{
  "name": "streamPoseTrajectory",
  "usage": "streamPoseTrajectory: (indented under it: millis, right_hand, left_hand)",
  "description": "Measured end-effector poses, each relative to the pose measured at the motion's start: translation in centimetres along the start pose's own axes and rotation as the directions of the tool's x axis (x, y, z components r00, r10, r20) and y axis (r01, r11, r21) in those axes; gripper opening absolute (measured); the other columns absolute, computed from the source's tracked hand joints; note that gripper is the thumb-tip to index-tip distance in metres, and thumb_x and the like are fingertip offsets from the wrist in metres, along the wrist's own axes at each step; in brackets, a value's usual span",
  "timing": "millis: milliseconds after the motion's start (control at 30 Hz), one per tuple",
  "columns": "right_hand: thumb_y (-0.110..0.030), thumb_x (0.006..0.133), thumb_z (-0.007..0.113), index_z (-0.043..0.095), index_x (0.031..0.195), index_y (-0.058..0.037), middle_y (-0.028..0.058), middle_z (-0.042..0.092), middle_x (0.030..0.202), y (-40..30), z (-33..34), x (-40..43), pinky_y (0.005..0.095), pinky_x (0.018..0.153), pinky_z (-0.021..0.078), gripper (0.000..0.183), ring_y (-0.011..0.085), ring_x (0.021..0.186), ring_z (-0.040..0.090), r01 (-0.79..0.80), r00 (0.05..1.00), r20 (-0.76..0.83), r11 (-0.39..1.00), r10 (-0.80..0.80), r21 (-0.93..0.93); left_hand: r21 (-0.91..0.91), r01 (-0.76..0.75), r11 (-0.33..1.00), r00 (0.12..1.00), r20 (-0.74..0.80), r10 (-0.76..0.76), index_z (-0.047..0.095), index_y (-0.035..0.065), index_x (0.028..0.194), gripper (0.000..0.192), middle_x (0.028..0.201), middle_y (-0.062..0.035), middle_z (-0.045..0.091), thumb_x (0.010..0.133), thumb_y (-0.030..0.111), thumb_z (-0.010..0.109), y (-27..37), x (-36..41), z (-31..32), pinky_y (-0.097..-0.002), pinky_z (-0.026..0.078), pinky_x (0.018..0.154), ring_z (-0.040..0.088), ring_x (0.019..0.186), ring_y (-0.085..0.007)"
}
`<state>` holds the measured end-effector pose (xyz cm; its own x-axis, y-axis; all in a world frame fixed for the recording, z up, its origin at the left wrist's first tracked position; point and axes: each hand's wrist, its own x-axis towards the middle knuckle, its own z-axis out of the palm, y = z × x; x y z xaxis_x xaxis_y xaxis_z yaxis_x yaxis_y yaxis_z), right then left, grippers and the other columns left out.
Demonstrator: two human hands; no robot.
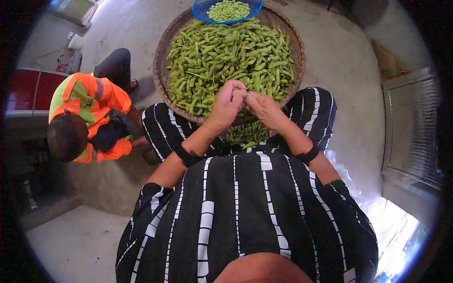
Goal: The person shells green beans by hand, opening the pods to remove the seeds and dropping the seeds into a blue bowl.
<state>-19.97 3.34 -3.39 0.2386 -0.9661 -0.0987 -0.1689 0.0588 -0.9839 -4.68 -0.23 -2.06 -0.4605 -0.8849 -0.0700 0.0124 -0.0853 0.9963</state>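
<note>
My left hand and my right hand meet at the fingertips over the near part of a round woven basket. Between them they pinch a small green soybean pod, mostly covered by the fingers. A heap of green soybean pods fills the basket. At its far edge sits a blue mesh colander with shelled green beans in it. More pods or shells lie below the basket's near rim, between my legs.
At the left a person in an orange and yellow vest sits low, close to my knee. A red-fronted cabinet stands behind that person. At the right are a ribbed panel and clear plastic wrap on the concrete floor.
</note>
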Motion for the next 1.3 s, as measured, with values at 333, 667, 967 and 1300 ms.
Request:
streamPoseTrajectory:
  millis: [333,667,967,1300]
  right_hand:
    - [-0.031,0.092,0.036,0.048,0.081,-0.0104,-0.0016,0.044,0.064,-1.1,-1.1,-1.0,0.0160,0.037,0.0202,0.027,0.0029,0.045,0.033,-0.337,0.940,0.155,0.753,0.304,0.565]
    - [-0.033,0.093,0.044,0.050,0.082,-0.0090,-0.0028,0.043,0.064,-0.1,-0.3,-0.5,0.0203,0.042,0.0285,0.027,0.0054,0.051,0.037,-0.171,0.985,0.093,0.874,0.144,0.454]
    - [-0.022,0.090,0.045,0.050,0.102,-0.0048,-0.0029,0.037,0.063,0.8,-1.8,-0.9,0.0206,0.043,0.0265,0.022,0.0057,0.047,0.030,-0.068,0.943,-0.220,0.793,0.249,0.605]
    - [-0.014,0.083,0.044,0.047,0.109,-0.0028,-0.0022,0.040,0.067,0.0,-5.7,-2.2,0.0195,0.041,0.0219,0.028,0.0062,0.049,0.032,-0.038,0.904,-0.213,0.566,0.370,0.823]
  left_hand:
    - [-0.142,0.031,0.989,0.999,-0.031,-0.035,0.046,0.0066,0.108,0.020,0.063,0.0019,0.046,0.094,0.020,0.047,1.5,-0.4,-1.5,-0.0200,0.032,0.047,0.039,0.051,-0.0066]
    - [-0.076,0.180,0.981,0.977,0.129,-0.169,0.049,0.0017,0.104,0.019,0.066,-0.0006,0.052,0.089,0.014,0.050,1.5,-0.7,-1.8,-0.0200,0.035,0.043,0.043,0.049,-0.0060]
    - [0.267,0.001,0.964,0.978,-0.203,0.056,0.053,-0.0001,0.095,0.014,0.066,-0.0020,0.053,0.086,0.009,0.051,0.7,-0.5,-3.6,-0.0236,0.041,0.050,0.049,0.055,-0.0079]
    - [0.868,-0.402,0.291,0.904,0.325,0.278,0.065,0.0092,0.086,0.021,0.077,-0.0081,0.060,0.077,0.028,0.065,-0.5,-0.5,-2.0,-0.0339,0.047,0.058,0.060,0.068,-0.0242]
